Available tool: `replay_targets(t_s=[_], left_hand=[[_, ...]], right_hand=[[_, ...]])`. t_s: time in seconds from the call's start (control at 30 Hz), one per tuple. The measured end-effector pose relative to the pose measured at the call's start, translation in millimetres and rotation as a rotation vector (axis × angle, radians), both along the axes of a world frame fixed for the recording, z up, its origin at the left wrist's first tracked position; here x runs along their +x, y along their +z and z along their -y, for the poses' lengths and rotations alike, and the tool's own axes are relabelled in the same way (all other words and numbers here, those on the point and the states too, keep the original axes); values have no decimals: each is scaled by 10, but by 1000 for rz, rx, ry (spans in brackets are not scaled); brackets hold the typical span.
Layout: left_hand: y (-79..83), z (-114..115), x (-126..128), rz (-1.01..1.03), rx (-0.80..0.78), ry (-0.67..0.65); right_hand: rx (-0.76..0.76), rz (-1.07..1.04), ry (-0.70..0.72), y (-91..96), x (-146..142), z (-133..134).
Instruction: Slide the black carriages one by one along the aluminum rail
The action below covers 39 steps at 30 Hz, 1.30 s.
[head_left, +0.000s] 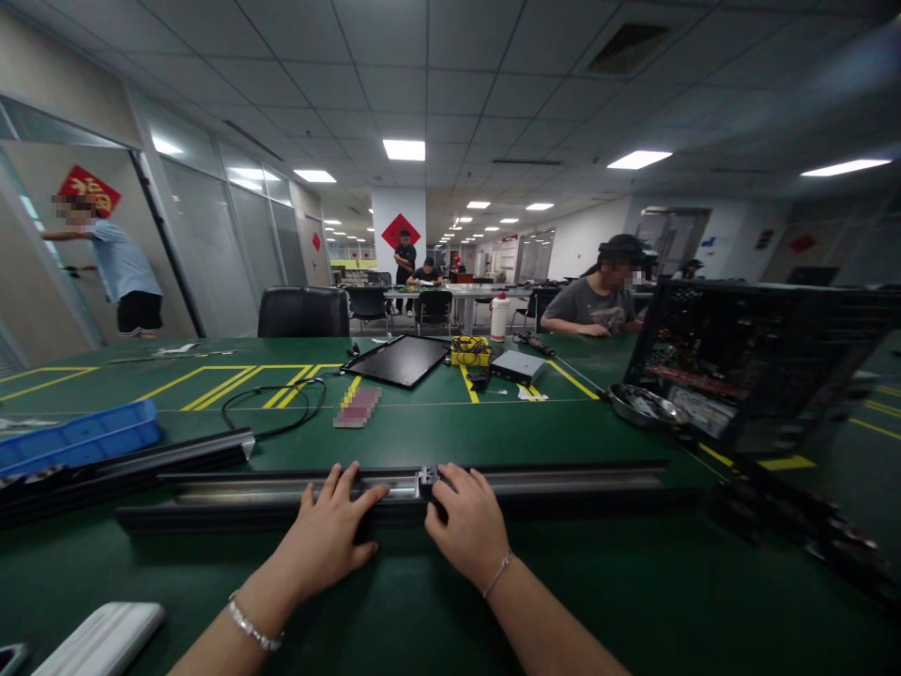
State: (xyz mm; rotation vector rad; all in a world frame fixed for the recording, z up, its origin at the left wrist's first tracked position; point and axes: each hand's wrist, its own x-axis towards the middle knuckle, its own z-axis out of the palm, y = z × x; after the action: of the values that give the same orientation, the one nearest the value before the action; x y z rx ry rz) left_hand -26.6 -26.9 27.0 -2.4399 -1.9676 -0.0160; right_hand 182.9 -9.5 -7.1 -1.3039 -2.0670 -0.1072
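Observation:
A long dark metal rail lies across the green table in front of me. My left hand rests on it with fingers spread flat. My right hand sits just to the right, its fingers curled over a small dark block set in the rail's groove. Both wrists wear bracelets.
A second rail and a blue tray lie at the left. An open computer case and a metal bowl stand at the right. A black panel, cable and small boxes lie behind. One person sits across the table; others are farther off.

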Motion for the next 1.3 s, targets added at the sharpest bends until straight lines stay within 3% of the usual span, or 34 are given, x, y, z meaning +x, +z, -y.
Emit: replay_targets(t_s=[0.93, 1.3], left_hand=[[-59, -8, -11, -5, 24, -26], [-100, -26, -36, 4, 33, -24]], right_hand=[[14, -125, -46, 61, -14, 0], [22, -52, -58, 56, 8, 7]])
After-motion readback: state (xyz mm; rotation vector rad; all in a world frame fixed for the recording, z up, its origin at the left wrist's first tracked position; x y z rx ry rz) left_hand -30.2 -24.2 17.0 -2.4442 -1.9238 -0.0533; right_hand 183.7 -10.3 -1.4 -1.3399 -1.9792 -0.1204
